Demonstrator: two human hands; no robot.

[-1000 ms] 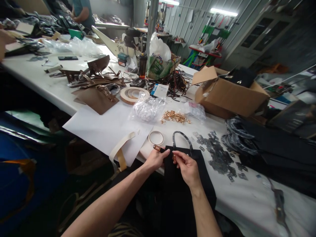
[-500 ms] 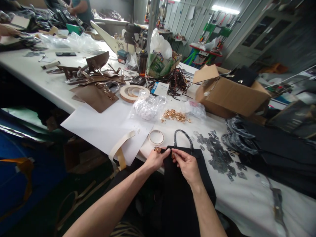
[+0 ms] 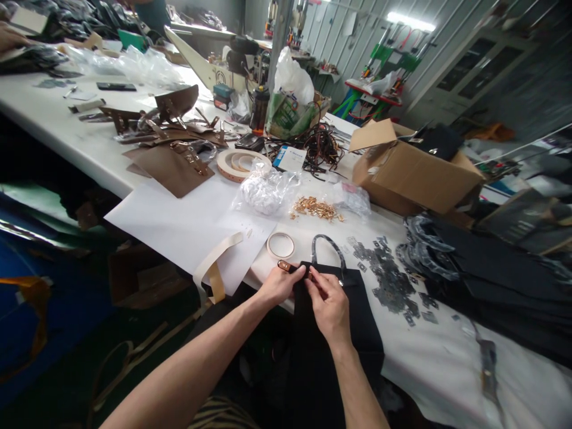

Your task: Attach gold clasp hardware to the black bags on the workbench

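Note:
A black bag piece point(image 3: 363, 316) lies over the table edge and my lap, its wrapped handle point(image 3: 329, 238) arching up onto the table. My left hand point(image 3: 281, 286) is closed on a black strap that has a gold metal fitting point(image 3: 283, 265) at its end. The thumb presses along the strap near the bag's top edge. With fingertips pinched together, my right hand point(image 3: 329, 301) holds a small gold metal piece point(image 3: 310, 274) against the strap. Fingers mostly cover that piece. Just beyond the left hand lies a tape roll point(image 3: 280, 245).
Small gold parts point(image 3: 316, 208) form a pile ahead, and dark metal plates point(image 3: 388, 277) lie scattered to the right. Black bag pieces point(image 3: 482, 268) are stacked farther right, below a cardboard box point(image 3: 415, 176). Brown leather pieces point(image 3: 172, 170) lie on the left.
My right hand has moved slightly left, bringing the small gold piece up to the strap beside my left thumb. The left hand keeps its grip; the view has shifted slightly.

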